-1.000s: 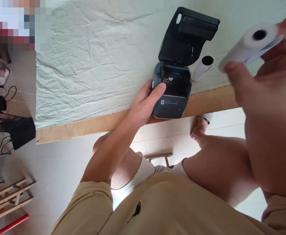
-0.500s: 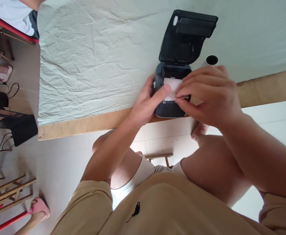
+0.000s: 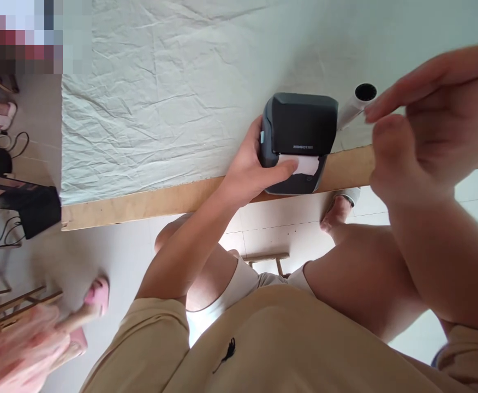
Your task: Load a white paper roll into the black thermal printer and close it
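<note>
A dark label printer (image 3: 304, 123) sits at the table's near edge with its lid down. A strip of white label paper (image 3: 309, 165) sticks out of the front slot. My left hand (image 3: 249, 177) is wrapped round the printer's left side, its thumb pressing the paper against the front. To the right and raised above the table, my right hand (image 3: 435, 125) holds nothing that I can see; its fingers are stretched out, with a gap to the thumb, and slightly blurred. A white tube (image 3: 351, 109) with a dark open end lies between the printer and that hand.
A wrinkled pale cloth (image 3: 161, 109) covers the table, leaving a bare wooden edge (image 3: 141, 207) in front. At lower left a person in pink clothing (image 3: 22, 349) is beside a wooden stool (image 3: 26, 303). Cables and a black box (image 3: 38, 210) stand at the left.
The printer's lid has swung from open to shut over the paper. My right hand has let go of the paper and moved right. A person in pink has come into view at lower left.
</note>
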### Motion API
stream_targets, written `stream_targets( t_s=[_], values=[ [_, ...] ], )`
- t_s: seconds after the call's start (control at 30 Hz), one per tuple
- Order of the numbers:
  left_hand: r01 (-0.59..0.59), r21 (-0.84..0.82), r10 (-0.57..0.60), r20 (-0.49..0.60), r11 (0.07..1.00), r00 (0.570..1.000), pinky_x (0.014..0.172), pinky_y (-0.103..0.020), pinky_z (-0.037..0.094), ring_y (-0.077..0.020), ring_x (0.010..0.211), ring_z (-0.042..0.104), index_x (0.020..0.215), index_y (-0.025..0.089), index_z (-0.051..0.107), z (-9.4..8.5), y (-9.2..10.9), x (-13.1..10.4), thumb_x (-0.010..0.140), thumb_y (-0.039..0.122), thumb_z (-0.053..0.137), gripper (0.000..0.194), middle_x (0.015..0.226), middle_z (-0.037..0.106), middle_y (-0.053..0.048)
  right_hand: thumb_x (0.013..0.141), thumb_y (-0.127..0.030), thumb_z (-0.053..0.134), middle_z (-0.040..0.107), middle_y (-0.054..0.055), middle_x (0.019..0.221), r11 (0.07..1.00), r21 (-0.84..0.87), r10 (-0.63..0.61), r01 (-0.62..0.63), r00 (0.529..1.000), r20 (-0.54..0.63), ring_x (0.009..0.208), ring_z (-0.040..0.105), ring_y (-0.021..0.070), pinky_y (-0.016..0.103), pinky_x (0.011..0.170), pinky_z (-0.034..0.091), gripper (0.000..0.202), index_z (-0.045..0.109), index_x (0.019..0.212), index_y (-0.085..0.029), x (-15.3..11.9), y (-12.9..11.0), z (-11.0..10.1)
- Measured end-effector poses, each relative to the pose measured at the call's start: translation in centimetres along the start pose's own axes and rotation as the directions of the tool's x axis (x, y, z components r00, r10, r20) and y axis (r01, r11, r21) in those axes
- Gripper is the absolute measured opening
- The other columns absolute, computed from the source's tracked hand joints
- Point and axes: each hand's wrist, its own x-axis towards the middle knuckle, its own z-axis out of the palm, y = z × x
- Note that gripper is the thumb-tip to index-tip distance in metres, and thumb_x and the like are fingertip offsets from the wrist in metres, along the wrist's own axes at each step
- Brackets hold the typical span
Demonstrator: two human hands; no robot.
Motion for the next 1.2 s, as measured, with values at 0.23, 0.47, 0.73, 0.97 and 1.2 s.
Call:
stream_targets(
  t_s=[0.23, 0.47, 0.73, 0.97, 1.2],
  values=[
    [0.03, -0.104, -0.034, -0.032, 0.994, 0.999, 0.113, -0.049, 0.069, -0.0392, 0.149, 0.073, 0.124, 0.024, 0.07, 0.8, 0.6, -0.1, 0.103, 0.035, 0.081, 0.027, 0.122, 0.078, -0.005, 0.091, -0.088, 0.073, 0.039, -0.002, 0.064, 0.927, -0.041, 0.364, -0.374, 0.864, 0.348, 0.058, 0.039, 0.0157, 0.038, 0.055, 0.047, 0.072, 0.037, 0.073, -0.028, -1.4, 1.5, 1.7],
    [0.028, -0.059, -0.03, -0.038, 0.998, 0.999, 0.114, -0.049, 0.07, -0.0373, 0.148, 0.075, 0.123, 0.025, 0.071, 0.7, 0.5, 0.5, 0.105, 0.035, 0.079, 0.022, 0.118, 0.08, -0.003, 0.085, -0.096, 0.073, 0.037, -0.003, 0.061, 0.908, -0.063, 0.41, -0.414, 0.846, 0.342, 0.059, 0.043, 0.0179, 0.039, 0.055, 0.046, 0.08, 0.031, 0.072, -0.028, -1.3, 2.3, 2.4],
    [-0.038, -0.262, 0.07, 0.116, 0.964, 0.991, 0.124, -0.035, 0.063, -0.0268, 0.152, 0.073, 0.128, 0.021, 0.064, 0.8, 0.4, 0.5, 0.119, 0.037, 0.048, 0.024, 0.118, 0.082, -0.003, 0.079, -0.11, 0.063, 0.049, -0.004, 0.06, 0.895, 0.124, 0.346, -0.428, 0.844, 0.41, 0.053, 0.051, 0.0166, 0.035, 0.05, 0.043, 0.084, 0.041, 0.075, -0.029, -1.7, 3.1, 2.1],
    [0.075, -0.331, -0.121, -0.122, 0.941, 0.985, 0.131, -0.048, 0.061, -0.0328, 0.166, 0.06, 0.119, 0.018, 0.073, 1.0, 0.0, 1.5, 0.122, 0.045, 0.031, 0.05, 0.118, 0.086, -0.009, 0.077, -0.083, 0.096, 0.05, -0.005, 0.069, 0.811, 0.289, 0.326, -0.509, 0.803, 0.499, 0.055, 0.048, 0.0123, 0.031, 0.045, 0.038, 0.071, 0.05, 0.085, -0.029, -1.8, 3.2, 1.5],
    [0.086, -0.318, -0.132, -0.126, 0.944, 0.983, 0.123, -0.05, 0.066, -0.0336, 0.156, 0.07, 0.121, 0.02, 0.075, 1.3, 0.1, 1.5, 0.12, 0.041, 0.033, 0.047, 0.109, 0.086, -0.006, 0.07, -0.065, 0.107, 0.057, -0.009, 0.063, 0.787, 0.325, 0.35, -0.524, 0.814, 0.464, 0.049, 0.051, 0.012, 0.029, 0.042, 0.042, 0.068, 0.052, 0.088, -0.03, -1.4, 2.9, 1.6]
  ],
)
